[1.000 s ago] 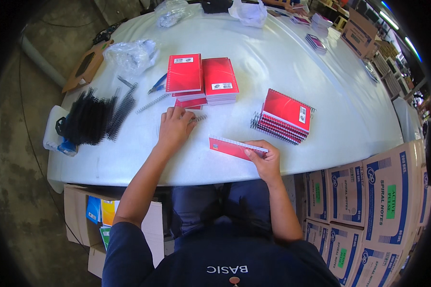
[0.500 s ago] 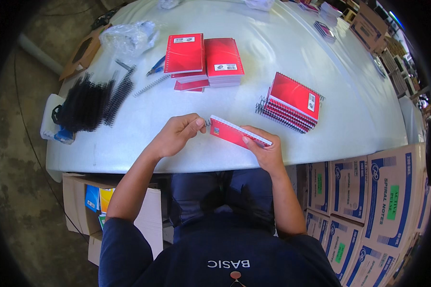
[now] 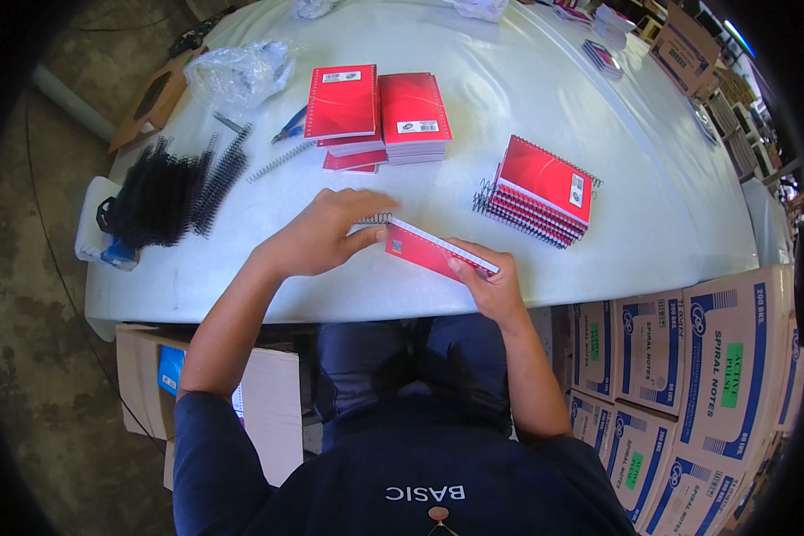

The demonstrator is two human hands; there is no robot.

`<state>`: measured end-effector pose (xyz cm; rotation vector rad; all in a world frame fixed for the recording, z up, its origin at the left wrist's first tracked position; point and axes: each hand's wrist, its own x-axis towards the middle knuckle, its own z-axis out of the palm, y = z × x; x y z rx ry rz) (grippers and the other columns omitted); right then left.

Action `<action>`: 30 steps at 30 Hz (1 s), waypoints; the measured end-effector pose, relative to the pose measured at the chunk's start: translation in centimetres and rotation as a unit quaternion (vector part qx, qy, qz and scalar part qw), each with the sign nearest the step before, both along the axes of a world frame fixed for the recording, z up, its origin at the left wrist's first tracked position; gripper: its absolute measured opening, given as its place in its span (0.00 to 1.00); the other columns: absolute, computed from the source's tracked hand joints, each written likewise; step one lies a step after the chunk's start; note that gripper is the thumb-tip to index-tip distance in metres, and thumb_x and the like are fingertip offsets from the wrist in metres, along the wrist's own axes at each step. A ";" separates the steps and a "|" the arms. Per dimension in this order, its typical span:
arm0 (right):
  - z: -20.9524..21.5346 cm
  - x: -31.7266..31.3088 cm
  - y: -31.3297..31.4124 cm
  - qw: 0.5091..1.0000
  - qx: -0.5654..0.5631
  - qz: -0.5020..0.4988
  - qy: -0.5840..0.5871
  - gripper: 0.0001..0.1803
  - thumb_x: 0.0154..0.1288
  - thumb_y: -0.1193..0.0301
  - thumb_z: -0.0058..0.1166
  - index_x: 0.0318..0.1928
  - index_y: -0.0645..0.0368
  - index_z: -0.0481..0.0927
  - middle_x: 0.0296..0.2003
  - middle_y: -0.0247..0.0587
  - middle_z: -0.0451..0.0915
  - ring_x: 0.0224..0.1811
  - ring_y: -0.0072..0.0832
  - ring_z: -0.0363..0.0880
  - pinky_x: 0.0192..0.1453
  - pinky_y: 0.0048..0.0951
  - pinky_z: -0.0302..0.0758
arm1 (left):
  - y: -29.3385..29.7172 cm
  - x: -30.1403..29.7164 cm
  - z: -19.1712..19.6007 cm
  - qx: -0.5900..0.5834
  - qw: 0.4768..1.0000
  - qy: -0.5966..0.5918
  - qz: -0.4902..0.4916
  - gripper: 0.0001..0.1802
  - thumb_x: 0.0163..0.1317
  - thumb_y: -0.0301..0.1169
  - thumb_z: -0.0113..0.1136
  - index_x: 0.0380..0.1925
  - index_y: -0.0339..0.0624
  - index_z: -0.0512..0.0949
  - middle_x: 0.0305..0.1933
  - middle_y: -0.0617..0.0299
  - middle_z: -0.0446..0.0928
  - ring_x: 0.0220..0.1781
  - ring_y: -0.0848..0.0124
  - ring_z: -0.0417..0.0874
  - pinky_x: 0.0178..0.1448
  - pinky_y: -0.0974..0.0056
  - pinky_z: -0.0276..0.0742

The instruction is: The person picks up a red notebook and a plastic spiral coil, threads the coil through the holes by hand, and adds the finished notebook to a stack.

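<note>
A red-covered notebook (image 3: 424, 250) is tilted over the near part of the table, its punched white page edge facing up. My right hand (image 3: 491, 281) grips its right end, thumb on the cover and fingers behind. At the left end of the notebook, a dark spiral coil (image 3: 375, 218) sticks out from the corner. My left hand (image 3: 322, 234) has this coil loosely between thumb and fingers; the fingertips are slightly blurred. Farther back stand stacks of red notebooks (image 3: 341, 103), with punched holes showing. To the right is a pile of coil-bound red notebooks (image 3: 545, 183).
Black spiral coils (image 3: 165, 192) lie heaped at left, near blue-handled pliers (image 3: 290, 125) and a loose coil (image 3: 281, 162). Clear plastic wrap (image 3: 241, 71) lies behind. An open carton (image 3: 272, 411) sits below the table at left; stacked cartons (image 3: 719, 357) stand at right.
My left hand has spread its fingers out over the coil, from a tighter pinch. More of the coil shows beside the notebook. The right hand keeps its grip, shifted slightly left.
</note>
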<state>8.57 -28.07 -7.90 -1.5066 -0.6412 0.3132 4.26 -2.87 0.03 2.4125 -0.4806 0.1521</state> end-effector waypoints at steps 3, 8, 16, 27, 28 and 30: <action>-0.3 -0.6 0.0 0.999 -0.030 -0.001 -0.041 0.14 0.63 0.77 0.54 0.49 0.67 0.79 0.42 0.45 0.83 0.42 0.23 0.80 0.48 0.24 0.74 | -0.2 -0.2 1.5 0.125 0.992 0.008 -0.001 0.14 0.48 0.29 0.68 0.36 0.46 0.79 0.41 0.61 0.77 0.46 0.62 0.75 0.52 0.60 0.65; -0.4 -2.1 0.8 0.993 -0.026 -0.025 -0.114 0.15 0.61 0.80 0.54 0.49 0.64 0.79 0.43 0.48 0.82 0.42 0.30 0.82 0.47 0.25 0.75 | -1.7 -1.5 2.3 0.219 0.970 -0.099 0.028 0.19 0.46 0.31 0.69 0.40 0.47 0.76 0.42 0.60 0.76 0.51 0.62 0.73 0.56 0.56 0.61; -0.2 -5.4 3.5 0.989 0.012 -0.048 -0.138 0.15 0.59 0.82 0.55 0.48 0.63 0.80 0.42 0.49 0.82 0.41 0.33 0.83 0.46 0.27 0.76 | -1.7 -8.0 -7.4 0.242 0.953 -0.146 0.111 0.48 0.46 0.66 0.55 0.61 0.44 0.65 0.67 0.44 0.58 0.71 0.42 0.52 0.67 0.32 0.32; -1.4 -6.2 5.0 0.960 0.027 -0.022 -0.278 0.22 0.50 0.88 0.53 0.49 0.65 0.78 0.45 0.50 0.81 0.46 0.42 0.81 0.48 0.33 0.78 | -1.4 -13.4 -12.6 0.281 0.929 -0.222 0.098 0.66 0.46 0.78 0.35 0.66 0.25 0.47 0.70 0.27 0.42 0.73 0.34 0.34 0.67 0.31 0.19; -1.1 -6.2 5.0 0.959 0.027 -0.012 -0.283 0.22 0.50 0.88 0.52 0.49 0.65 0.78 0.45 0.50 0.81 0.46 0.42 0.81 0.49 0.33 0.77 | -2.1 -14.0 -11.0 0.303 0.913 -0.260 0.085 0.65 0.46 0.78 0.35 0.67 0.27 0.47 0.70 0.27 0.42 0.73 0.34 0.34 0.67 0.31 0.20; -0.5 -6.5 4.8 0.960 0.016 0.014 -0.280 0.23 0.50 0.88 0.52 0.49 0.65 0.78 0.46 0.51 0.80 0.47 0.42 0.81 0.49 0.34 0.77 | -1.1 -11.6 -8.2 0.253 0.897 -0.298 0.208 0.65 0.47 0.78 0.34 0.67 0.30 0.47 0.70 0.28 0.42 0.73 0.34 0.34 0.66 0.30 0.21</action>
